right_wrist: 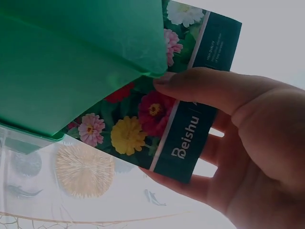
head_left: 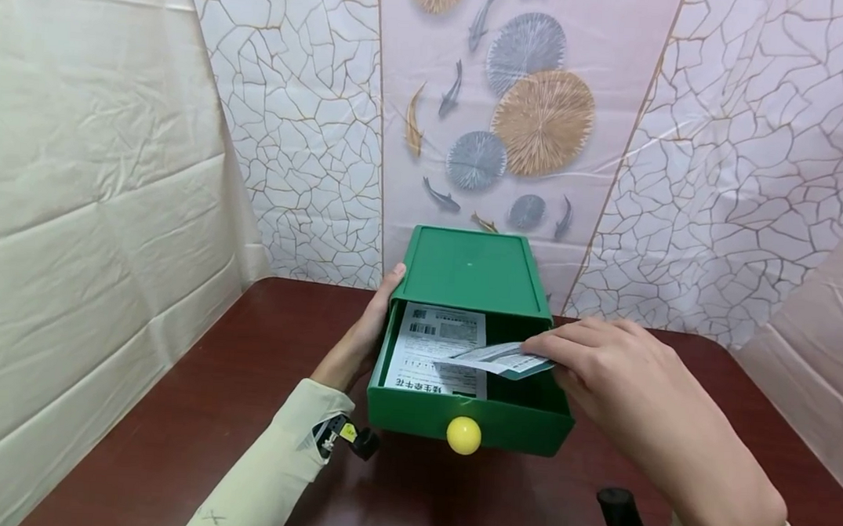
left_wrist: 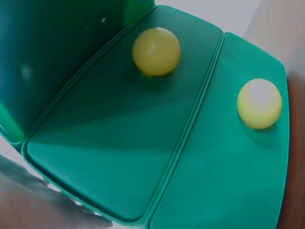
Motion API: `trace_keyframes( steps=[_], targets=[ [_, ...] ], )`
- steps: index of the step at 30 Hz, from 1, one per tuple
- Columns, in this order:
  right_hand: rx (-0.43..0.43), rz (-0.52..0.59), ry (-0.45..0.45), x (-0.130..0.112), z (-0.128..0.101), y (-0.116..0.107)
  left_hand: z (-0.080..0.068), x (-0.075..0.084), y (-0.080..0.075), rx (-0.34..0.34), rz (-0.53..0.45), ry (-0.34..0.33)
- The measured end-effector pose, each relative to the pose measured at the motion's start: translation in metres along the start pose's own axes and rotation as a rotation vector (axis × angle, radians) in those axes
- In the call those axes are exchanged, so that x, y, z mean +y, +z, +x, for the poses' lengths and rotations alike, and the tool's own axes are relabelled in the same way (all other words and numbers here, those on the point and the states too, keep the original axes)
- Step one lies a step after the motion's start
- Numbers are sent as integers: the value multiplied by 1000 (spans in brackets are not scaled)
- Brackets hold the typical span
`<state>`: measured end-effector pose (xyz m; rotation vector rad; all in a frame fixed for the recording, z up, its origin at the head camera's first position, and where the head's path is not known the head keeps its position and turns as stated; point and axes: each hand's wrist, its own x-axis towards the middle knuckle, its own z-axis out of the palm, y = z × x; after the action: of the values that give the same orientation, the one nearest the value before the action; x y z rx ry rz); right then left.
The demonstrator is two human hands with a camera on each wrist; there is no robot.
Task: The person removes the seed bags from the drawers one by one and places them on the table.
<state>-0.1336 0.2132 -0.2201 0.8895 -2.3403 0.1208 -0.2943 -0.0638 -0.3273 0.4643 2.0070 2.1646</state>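
A: Where is the seed packet held?

B: It is pinched by the right hand, thumb on the flowered face and the other fingers behind it. In the head view it is seen flat over the open drawer of the green box, above a printed sheet lying inside.

A: And the left hand?

B: It is laid against the box's left side, with the thumb at the top edge. Whether the other fingers are curled behind cannot be told.

A: What is the box set on?

B: A dark reddish-brown table is seen under it. Behind it, a wall covering printed with fish and round leaves is hung, with cracked-pattern panels at either side and a creased pale sheet on the left.

A: What is hard to make out?

B: The packet's far end is covered by the green edge in the right wrist view. In the left wrist view two drawer fronts with yellow knobs are shown, while only one knob is visible from the head.
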Motion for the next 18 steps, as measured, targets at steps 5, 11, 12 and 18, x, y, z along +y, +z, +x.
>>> trace_keyframes(
  steps=[5,11,12,18],
  targets=[
    [47,-22,-9,-4,1,1,-1,-3,3,-18,-46,13],
    [114,-32,42,-7,2,1,3,-6,4,-20,-50,84],
    [135,-28,51,-6,3,1,4,-6,4,-21,-47,90],
    [252,-20,69,-4,5,-5,5,-5,2,-30,-33,146]
  ],
)
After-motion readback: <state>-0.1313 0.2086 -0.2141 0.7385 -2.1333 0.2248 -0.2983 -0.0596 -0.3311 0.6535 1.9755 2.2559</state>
